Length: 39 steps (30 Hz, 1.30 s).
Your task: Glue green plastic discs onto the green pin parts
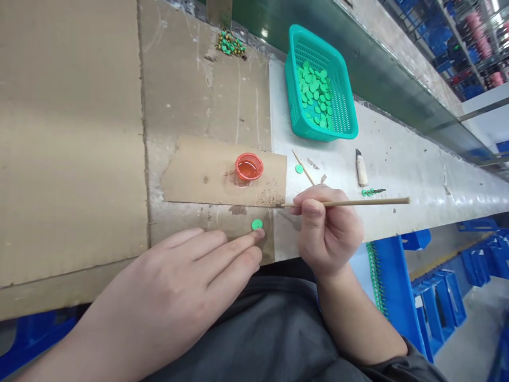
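Your left hand [175, 281] is open and flat, and one fingertip [259, 234] touches a small green disc [257, 225] on the cardboard [238, 225]. Your right hand [328, 233] is grasping a thin wooden stick [358, 202], near a red cup [249, 166] with orange liquid.

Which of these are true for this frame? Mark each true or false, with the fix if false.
1. The right hand holds a thin wooden stick. True.
2. The fingertips of the left hand touch a green disc. True.
3. The teal plastic basket is empty. False: it holds a pile of green discs.
4. The orange dish stands directly on the white bench top. False: it stands on a cardboard sheet.
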### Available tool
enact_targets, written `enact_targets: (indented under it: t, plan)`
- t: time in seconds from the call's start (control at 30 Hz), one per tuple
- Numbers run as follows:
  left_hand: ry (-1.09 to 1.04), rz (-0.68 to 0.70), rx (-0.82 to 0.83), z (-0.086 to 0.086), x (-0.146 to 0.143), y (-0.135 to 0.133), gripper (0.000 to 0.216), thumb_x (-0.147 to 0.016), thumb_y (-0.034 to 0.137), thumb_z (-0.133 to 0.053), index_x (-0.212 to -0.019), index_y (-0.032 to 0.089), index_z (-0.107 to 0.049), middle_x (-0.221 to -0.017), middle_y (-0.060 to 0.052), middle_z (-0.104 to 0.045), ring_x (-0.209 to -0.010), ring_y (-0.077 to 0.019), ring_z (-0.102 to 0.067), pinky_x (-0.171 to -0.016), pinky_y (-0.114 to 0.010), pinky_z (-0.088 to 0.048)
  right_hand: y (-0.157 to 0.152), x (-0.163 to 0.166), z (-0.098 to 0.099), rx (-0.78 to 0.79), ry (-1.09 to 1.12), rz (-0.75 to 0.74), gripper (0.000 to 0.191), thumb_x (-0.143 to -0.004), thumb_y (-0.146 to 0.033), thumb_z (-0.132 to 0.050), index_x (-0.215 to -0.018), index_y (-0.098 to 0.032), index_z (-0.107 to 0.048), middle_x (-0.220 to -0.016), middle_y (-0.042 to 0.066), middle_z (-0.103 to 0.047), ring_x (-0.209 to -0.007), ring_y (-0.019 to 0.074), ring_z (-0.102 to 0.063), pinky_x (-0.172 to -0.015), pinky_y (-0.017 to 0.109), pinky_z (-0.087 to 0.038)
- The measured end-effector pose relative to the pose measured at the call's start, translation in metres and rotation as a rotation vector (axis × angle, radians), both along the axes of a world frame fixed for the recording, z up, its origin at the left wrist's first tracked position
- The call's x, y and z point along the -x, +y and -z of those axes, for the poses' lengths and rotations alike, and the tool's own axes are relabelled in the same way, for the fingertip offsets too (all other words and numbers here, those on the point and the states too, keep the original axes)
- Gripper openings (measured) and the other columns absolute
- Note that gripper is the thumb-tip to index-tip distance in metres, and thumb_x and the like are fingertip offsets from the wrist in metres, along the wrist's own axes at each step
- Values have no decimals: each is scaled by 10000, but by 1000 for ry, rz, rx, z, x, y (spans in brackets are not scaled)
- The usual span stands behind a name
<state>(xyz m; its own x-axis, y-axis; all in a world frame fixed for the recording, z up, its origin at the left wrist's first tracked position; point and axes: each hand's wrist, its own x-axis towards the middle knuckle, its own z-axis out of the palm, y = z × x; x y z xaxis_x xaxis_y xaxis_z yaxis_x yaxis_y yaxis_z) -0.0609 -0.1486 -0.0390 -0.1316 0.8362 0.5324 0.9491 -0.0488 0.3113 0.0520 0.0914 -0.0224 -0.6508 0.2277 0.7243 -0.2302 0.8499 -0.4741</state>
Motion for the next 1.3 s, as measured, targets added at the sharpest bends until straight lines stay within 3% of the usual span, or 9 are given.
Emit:
enact_targets:
  t: [0.2, 0.37, 0.63, 0.87, 1.3]
  plan:
    - [54, 8, -8, -1, 0, -1, 253, -1233, 52, -516, -1295, 150, -741, -1468, -87, -821, -972, -249, -760, -834, -456, -593, -12, -3, -5, 39, 48, -67, 153, -1302, -291, -608, -1261, -285, -756, -917, 6, -783, -721, 213, -763, -664, 409, -677]
    - [59, 14, 10, -2, 0, 0, 324, -1254, 71, -452, -1370, 124, -750, -1370, -70, -844, -984, -266, -772, -815, -468, -622, -24, 2, 2, 49, 113, -160, 170, -1299, -265, -645, -1179, -227, -759, -857, 0, -786, -701, 183, -753, -635, 365, -650]
    - [97, -1, 23, -2, 1, 0, 340, -1264, 120, -458, -1336, 160, -789, -1338, -45, -851, -951, -256, -775, -799, -462, -654, -26, 5, 3, 49, 122, -134, 280, -1300, -260, -669, -1034, -203, -736, -819, -16, -778, -674, 143, -733, -617, 328, -620]
    - [74, -22, 54, 0, -4, -3, 351, -1268, 138, -462, -1377, 217, -786, -1380, -12, -846, -972, -247, -786, -831, -428, -672, -24, 4, 5, 53, 124, -149, 232, -1288, -260, -674, -1074, -217, -754, -813, -13, -772, -655, 162, -724, -593, 340, -634]
    - [67, -40, 75, 0, -6, -4, 345, -1272, 132, -461, -1385, 206, -777, -1362, -11, -844, -994, -249, -766, -855, -444, -664, -23, 6, 5, 46, 114, -176, 224, -1288, -262, -677, -1080, -225, -751, -831, -8, -785, -669, 163, -744, -613, 335, -634]
